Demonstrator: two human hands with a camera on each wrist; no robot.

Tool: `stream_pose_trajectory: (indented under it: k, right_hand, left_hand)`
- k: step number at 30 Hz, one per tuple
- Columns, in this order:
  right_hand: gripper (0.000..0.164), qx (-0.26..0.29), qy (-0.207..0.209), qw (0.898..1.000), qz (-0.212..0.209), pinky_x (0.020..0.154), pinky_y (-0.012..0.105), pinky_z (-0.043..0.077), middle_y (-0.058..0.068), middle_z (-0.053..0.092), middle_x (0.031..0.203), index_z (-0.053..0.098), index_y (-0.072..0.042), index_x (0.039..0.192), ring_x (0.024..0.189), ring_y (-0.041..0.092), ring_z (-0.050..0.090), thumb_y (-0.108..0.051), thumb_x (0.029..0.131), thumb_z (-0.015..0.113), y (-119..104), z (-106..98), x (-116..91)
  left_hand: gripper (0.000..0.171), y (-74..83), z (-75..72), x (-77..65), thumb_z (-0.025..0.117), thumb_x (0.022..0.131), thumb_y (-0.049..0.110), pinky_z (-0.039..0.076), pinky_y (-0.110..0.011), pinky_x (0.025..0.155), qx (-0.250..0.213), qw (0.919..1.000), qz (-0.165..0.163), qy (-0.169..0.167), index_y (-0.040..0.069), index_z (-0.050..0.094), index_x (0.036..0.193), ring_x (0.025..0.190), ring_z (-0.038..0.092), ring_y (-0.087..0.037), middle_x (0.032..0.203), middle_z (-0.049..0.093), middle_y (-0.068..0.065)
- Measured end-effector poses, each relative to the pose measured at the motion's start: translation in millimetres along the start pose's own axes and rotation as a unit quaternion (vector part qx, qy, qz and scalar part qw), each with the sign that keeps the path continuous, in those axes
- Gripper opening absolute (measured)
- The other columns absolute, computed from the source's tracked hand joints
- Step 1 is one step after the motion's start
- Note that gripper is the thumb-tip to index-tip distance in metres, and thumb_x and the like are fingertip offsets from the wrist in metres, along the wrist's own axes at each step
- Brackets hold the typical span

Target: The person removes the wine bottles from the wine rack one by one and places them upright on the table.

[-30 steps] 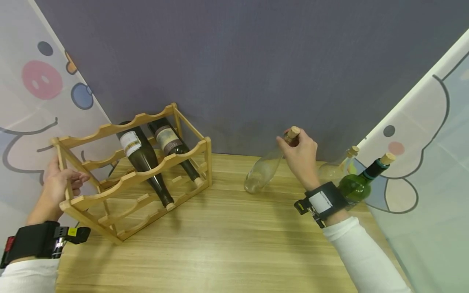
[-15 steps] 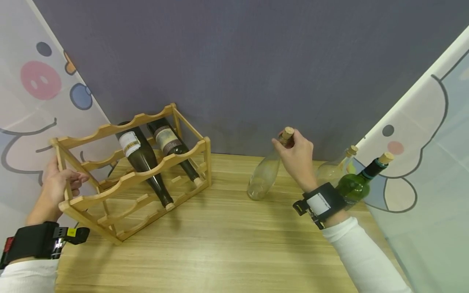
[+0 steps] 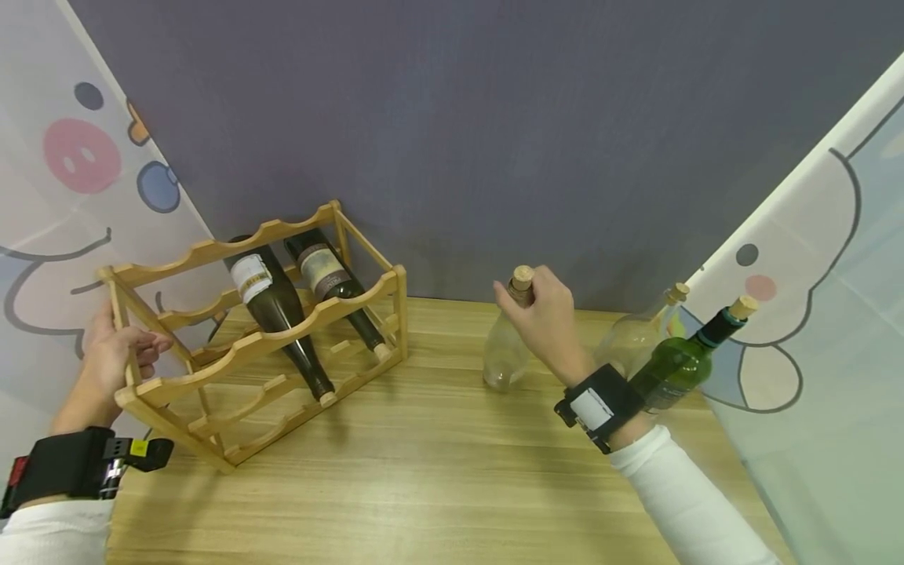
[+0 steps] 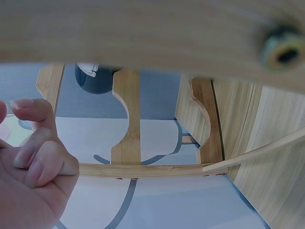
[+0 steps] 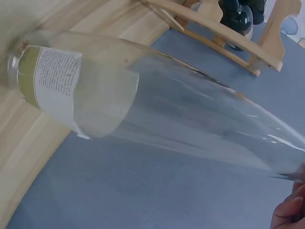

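A person's two bare hands work over a wood-grain counter [image 3: 395, 471]. The right hand [image 3: 549, 326] pinches the neck of a clear bottle [image 3: 504, 353], just below its cork [image 3: 523, 276]. That bottle is nearly upright, between a wooden rack [image 3: 402, 310] on the left and two more bottles on the right; whether its base touches the counter cannot be told. The left hand [image 3: 107, 362] has its fingers curled round the bar at the rack's left end, apparently to steady it. Inside the rack, a white-labelled dark bottle [image 3: 281, 304] and, farther right, a second dark bottle [image 3: 325, 273] lie with their necks toward the person. A green bottle [image 3: 678, 361] and another clear bottle [image 3: 632, 339], both corked, stand near the right wrist.

The step in hand seems to be shifting the clear bottle by its neck. Judging by the two already racked, the next move calls for a secure hold, a tilt onto its side and care not to knock the frame
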State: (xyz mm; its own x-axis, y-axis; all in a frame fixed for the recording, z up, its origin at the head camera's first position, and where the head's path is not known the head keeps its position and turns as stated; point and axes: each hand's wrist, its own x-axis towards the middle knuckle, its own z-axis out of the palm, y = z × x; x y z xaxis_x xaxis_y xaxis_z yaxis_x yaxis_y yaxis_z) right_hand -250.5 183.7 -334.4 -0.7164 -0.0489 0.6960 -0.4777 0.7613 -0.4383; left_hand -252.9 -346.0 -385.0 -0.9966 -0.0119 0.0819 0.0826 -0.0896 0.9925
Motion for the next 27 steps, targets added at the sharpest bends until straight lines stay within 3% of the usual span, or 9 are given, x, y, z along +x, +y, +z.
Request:
stream_pose_trajectory:
  k: [3,6,11,14,20,27]
  right_hand:
    - [0.021,0.028,-0.023,0.999,0.0,0.063,0.031,0.042,0.01,0.057,0.077,0.059,-0.004,0.08,0.068,0.019,0.05,-0.019,0.088,0.072,-1,4,-4]
    - [0.02,0.067,-0.072,0.995,0.03,0.068,0.031,0.047,0.008,0.065,0.081,0.062,-0.008,0.085,0.073,0.018,0.058,-0.025,0.092,0.068,-3,7,-7]
    - [0.024,0.161,-0.133,0.972,0.111,0.074,0.031,0.048,0.015,0.068,0.081,0.06,-0.009,0.085,0.076,0.025,0.063,-0.03,0.097,0.061,-3,16,-12]
    - [0.028,0.197,-0.131,0.963,0.131,0.073,0.033,0.047,0.021,0.065,0.08,0.058,-0.009,0.082,0.076,0.03,0.062,-0.031,0.098,0.06,-2,22,-12]
    - [0.033,0.201,-0.128,0.962,0.133,0.072,0.034,0.046,0.02,0.064,0.075,0.058,-0.009,0.078,0.073,0.032,0.061,-0.035,0.098,0.059,0,31,-5]
    - [0.038,0.218,-0.124,0.956,0.151,0.072,0.032,0.049,0.033,0.059,0.075,0.054,0.012,0.075,0.07,0.035,0.06,-0.016,0.1,0.052,-16,19,12]
  left_hand:
    - [0.075,0.1,-0.1,0.0,0.026,0.096,-0.006,0.035,-0.024,0.038,-0.01,0.9999,-0.001,-0.003,0.022,-0.007,0.157,0.048,0.054,-0.01,0.07,0.068,0.003]
    - [0.072,0.4,0.0,-0.3,0.027,0.097,-0.006,0.034,-0.025,0.037,-0.014,0.9999,0.001,-0.001,0.024,-0.001,0.156,0.048,0.054,-0.01,0.07,0.068,0.003]
    - [0.061,0.0,0.9,-0.2,0.026,0.097,-0.006,0.033,-0.026,0.038,-0.011,0.9999,0.006,-0.007,0.026,0.012,0.147,0.047,0.053,-0.01,0.07,0.067,0.003]
    - [0.057,-0.3,0.8,0.0,0.026,0.096,-0.007,0.032,-0.026,0.037,-0.016,0.9998,0.009,-0.007,0.026,0.018,0.143,0.047,0.053,-0.01,0.068,0.067,0.002]
    - [0.057,-0.6,-0.5,-0.7,0.027,0.097,-0.005,0.035,-0.025,0.039,-0.014,0.9999,0.004,-0.003,0.026,0.013,0.144,0.049,0.056,-0.01,0.069,0.067,0.002]
    - [0.068,-2.2,-1.9,0.9,0.028,0.097,-0.004,0.038,-0.024,0.041,-0.011,0.9999,-0.008,-0.004,0.026,0.001,0.153,0.05,0.057,-0.01,0.07,0.068,0.003]
